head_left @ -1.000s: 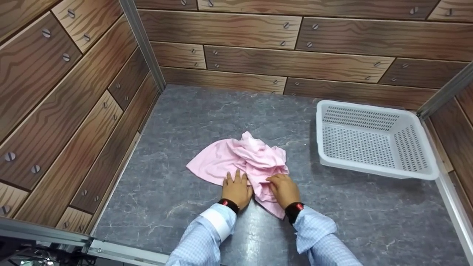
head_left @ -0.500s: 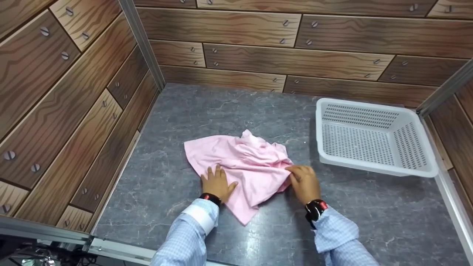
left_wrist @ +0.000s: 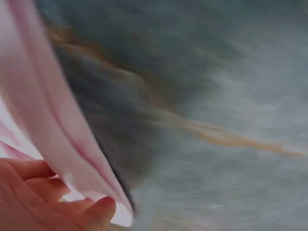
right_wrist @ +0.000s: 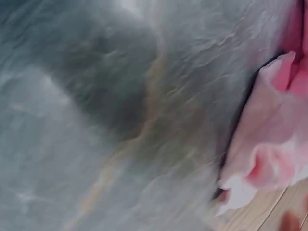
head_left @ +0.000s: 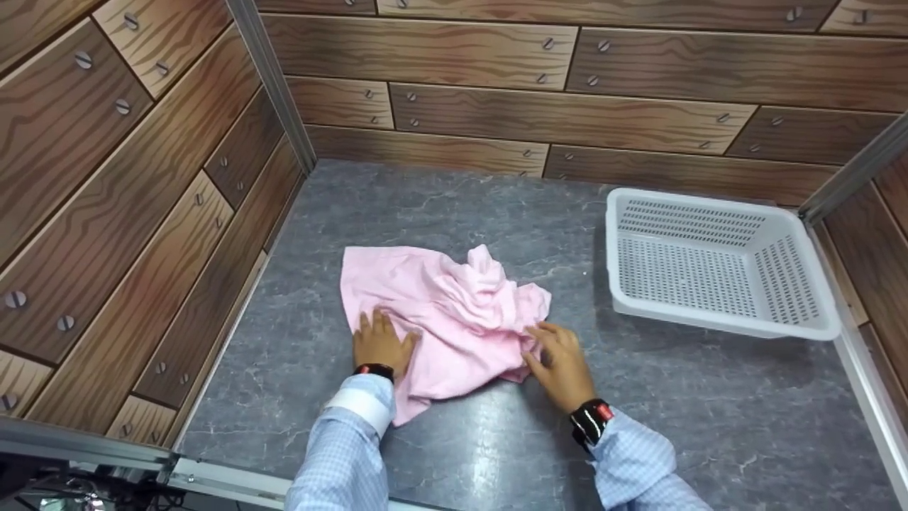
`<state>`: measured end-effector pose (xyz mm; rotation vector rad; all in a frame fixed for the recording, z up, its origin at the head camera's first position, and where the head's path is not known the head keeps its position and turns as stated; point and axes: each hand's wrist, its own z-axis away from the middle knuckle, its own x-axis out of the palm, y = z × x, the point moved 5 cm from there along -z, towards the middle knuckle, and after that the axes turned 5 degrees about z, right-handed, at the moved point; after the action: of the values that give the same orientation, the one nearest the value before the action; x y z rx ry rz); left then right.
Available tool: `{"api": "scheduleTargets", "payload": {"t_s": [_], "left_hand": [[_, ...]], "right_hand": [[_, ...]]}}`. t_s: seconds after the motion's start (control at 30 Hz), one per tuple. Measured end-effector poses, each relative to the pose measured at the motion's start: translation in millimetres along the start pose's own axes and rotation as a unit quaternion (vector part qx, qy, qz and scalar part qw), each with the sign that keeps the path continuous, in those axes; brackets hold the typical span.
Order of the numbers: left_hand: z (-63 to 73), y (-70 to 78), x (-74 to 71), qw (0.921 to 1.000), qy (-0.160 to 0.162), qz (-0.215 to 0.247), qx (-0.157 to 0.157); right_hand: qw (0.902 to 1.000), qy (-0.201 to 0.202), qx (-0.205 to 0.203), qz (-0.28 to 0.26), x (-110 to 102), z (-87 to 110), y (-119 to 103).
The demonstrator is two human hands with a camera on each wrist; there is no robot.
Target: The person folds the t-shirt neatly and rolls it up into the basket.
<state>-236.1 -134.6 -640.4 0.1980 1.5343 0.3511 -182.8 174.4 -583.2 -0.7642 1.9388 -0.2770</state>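
A pink cloth (head_left: 440,319) lies on the grey marbled surface, spread out on its left side and bunched into folds at its upper right. My left hand (head_left: 381,344) rests on the cloth's left edge with fingers straight and thumb spread. Up close in the left wrist view, the fingers (left_wrist: 43,187) lie against the hanging edge of the cloth (left_wrist: 53,110). At the right edge, my right hand (head_left: 564,365) is by the folds, thumb and forefinger apart. The right wrist view catches only a blurred fingertip (right_wrist: 289,222) below the crumpled cloth (right_wrist: 269,139).
A white perforated plastic basket (head_left: 716,326) stands to the right, near the back corner. Wood-patterned walls (head_left: 454,57) enclose the back and both sides. A metal rail (head_left: 234,479) runs along the front edge.
The cloth has been spread out toward the left, and its left part is flatter. My left hand has moved left with it; my right hand went right, then came back slightly left, its fingers loosening.
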Motion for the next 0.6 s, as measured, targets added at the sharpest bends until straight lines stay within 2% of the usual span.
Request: {"api": "scheduleTargets", "payload": {"t_s": [0.1,0.17,0.23,0.33,0.4,0.47,0.6], "left_hand": [[1.3,-7.5,-5.9,0.9993,0.013,0.023,-0.028],[3.5,-2.7,-8.3,0.999,0.023,0.031,-0.023],[8.6,10.2,-9.5,0.9989,0.03,0.037,-0.002],[19.7,35.0,-3.0,0.9986,0.005,0.044,0.03],[29.2,50.2,3.6,0.9977,-0.025,0.049,0.04],[36.8,60.1,12.1,0.9968,-0.056,0.039,0.042],[43.3,63.0,23.0,0.9952,-0.078,-0.011,0.058]], "right_hand": [[0.9945,-0.034,0.093,0.033,3.7,5.4,14.4],[0.9867,-0.073,0.135,0.052,8.1,9.6,21.3],[0.9785,-0.113,0.158,0.069,13.8,14.1,24.0],[0.9725,-0.147,0.155,0.093,23.3,18.6,22.1],[0.975,-0.139,0.139,0.104,28.4,19.7,18.7],[0.9807,-0.107,0.12,0.11,31.4,19.2,15.8],[0.9859,-0.058,0.129,0.089,31.2,16.1,19.2]]}}
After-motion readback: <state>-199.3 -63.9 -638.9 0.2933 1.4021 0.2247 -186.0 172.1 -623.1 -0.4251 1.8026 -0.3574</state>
